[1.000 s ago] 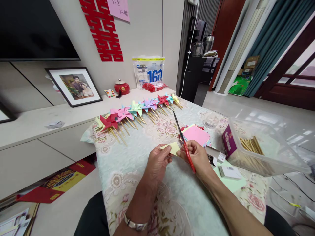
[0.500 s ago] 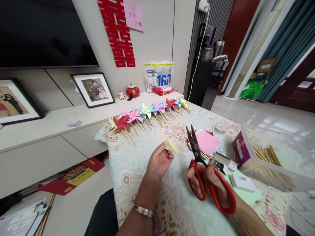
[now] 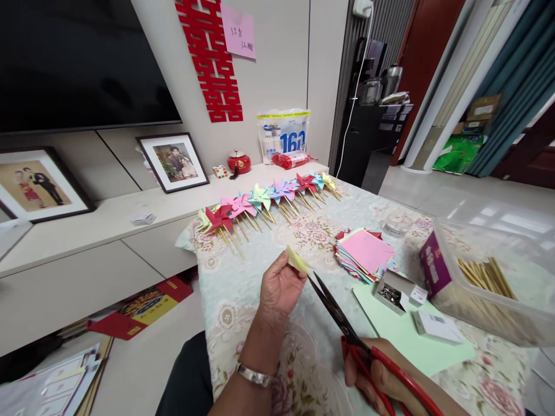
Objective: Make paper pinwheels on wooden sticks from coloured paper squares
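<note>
My left hand (image 3: 280, 287) pinches a small folded yellow paper (image 3: 296, 260) above the table. My right hand (image 3: 381, 381), low at the frame's bottom, grips red-handled scissors (image 3: 347, 332). Their dark blades are slightly apart, and the tips meet the paper's lower right edge. A silver bracelet (image 3: 254, 375) is on my left wrist.
A row of coloured paper pinwheels (image 3: 264, 202) on sticks lies across the far side of the floral tablecloth (image 3: 234, 300). A stack of coloured paper squares (image 3: 364, 254), a small box of pins (image 3: 392, 292), a green sheet (image 3: 411, 335) and a clear tub of wooden sticks (image 3: 489, 283) sit to the right.
My right hand has drawn back and down with the scissors; their blades now point up-left and reach the yellow paper. The view has shifted slightly left.
</note>
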Demonstrator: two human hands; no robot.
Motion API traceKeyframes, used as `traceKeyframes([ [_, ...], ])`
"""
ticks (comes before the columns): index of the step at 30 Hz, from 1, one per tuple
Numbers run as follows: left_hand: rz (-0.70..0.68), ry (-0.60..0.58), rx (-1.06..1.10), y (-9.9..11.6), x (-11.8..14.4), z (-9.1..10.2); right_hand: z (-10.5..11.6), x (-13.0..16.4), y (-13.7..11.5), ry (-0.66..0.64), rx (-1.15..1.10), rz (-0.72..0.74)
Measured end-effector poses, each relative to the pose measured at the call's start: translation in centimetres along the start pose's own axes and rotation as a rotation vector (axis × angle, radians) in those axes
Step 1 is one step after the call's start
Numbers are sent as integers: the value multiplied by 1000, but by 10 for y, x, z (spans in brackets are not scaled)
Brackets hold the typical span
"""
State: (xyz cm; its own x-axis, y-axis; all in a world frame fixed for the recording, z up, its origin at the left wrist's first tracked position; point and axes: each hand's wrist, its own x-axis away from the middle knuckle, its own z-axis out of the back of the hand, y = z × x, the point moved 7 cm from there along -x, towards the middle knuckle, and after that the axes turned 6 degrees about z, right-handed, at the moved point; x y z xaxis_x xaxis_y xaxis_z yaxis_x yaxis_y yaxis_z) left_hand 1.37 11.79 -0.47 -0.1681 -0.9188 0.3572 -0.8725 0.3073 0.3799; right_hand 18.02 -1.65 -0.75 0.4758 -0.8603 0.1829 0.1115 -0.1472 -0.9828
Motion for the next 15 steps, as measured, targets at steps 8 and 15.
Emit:
traceKeyframes([
  [8, 21, 19, 40, -2, 1, 2, -2, -4, -7, 10, 63, 16],
  [15, 25, -32, -11, -9, 5, -3, -2, -2, -8, 10, 74, 43],
])
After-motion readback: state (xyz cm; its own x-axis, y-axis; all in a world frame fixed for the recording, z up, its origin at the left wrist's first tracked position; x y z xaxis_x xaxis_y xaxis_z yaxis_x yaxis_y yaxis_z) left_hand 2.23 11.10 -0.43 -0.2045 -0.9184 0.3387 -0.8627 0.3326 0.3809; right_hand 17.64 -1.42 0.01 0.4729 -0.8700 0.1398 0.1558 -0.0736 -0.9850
